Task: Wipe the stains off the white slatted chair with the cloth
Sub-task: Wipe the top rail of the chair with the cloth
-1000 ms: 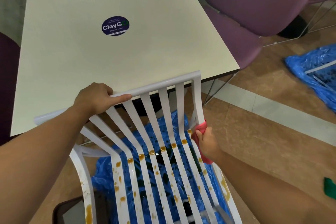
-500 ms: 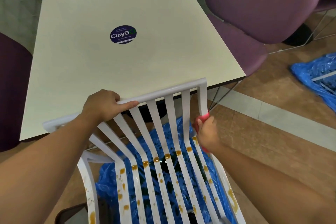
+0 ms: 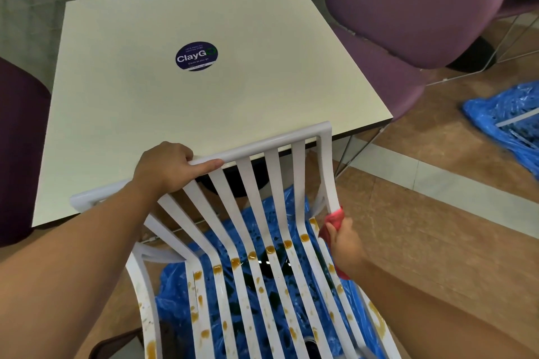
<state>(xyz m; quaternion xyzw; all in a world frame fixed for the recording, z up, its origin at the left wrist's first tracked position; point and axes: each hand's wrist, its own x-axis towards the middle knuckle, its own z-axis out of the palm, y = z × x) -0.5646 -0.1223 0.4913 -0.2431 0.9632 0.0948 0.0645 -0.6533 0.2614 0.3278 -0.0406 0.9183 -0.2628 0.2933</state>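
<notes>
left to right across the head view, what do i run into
dark purple chair at the left edge → left hand gripping the white chair by its top rail → red cloth held in the right hand → crumpled blue plastic by the right edge

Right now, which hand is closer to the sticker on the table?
Left. The left hand grips the chair at its top rail, beside the table; the right hand holds the cloth lower down, farther from the sticker.
</notes>
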